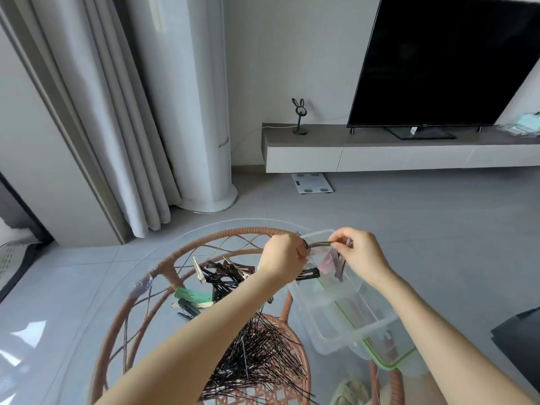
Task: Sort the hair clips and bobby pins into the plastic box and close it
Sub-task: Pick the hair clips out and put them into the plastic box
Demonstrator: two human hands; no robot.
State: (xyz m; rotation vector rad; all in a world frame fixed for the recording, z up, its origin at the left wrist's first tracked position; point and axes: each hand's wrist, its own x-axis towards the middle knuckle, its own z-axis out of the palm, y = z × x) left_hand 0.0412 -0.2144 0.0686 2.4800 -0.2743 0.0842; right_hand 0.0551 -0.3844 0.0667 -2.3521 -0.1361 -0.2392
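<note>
Both hands hold one thin dark hair clip [320, 244] level above the far end of the clear plastic box [344, 323]. My left hand [285, 258] pinches its left end and my right hand [361, 251] pinches its right end. A few pink, brown and black clips [328, 266] lie in the box's far part. A pile of black bobby pins [257, 355] lies on the glass table near me. Left of my left hand, mixed hair clips [216, 276] in silver, black and green lie in a heap.
The round glass table [87, 331] rests on a woven rattan frame [163, 267]. A green-rimmed lid [388, 358] lies under the box's near end. Beyond are grey floor tiles, curtains, a white column unit, a TV on a low cabinet and a bathroom scale.
</note>
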